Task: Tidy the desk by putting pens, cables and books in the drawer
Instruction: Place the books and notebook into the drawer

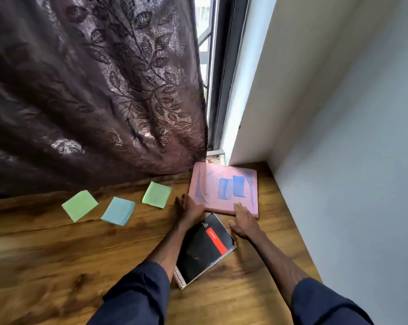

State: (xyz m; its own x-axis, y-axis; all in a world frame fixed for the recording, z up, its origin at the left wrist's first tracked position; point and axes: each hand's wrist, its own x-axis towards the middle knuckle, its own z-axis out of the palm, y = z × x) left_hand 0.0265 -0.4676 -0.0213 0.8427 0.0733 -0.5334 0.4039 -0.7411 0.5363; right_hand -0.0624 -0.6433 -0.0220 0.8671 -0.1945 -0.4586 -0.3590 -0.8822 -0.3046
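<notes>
Both hands are found at the pink book, which lies flat on the wooden desk in the far right corner, against the wall and just below the window frame. The left hand is set at the book's near left corner, fingers curled toward its edge; whether they are already under the cover cannot be told. The right hand is laid with fingers spread and flat on the book's near right corner, palm over the edge. No firm grip is confirmed on either side.

A black spiral notebook is observed between the forearms, its far corner touching or slipping under the pink book's near edge. Three sticky-note pads are noted to the left, well apart from the books: a green pad, a blue pad and a second green pad, near the hem of the dark curtain.

No drawer, pens or cables are in view. Both books are judged still to be stowed; the task is assessed as incomplete, with lifting of the pink book the step in hand.
</notes>
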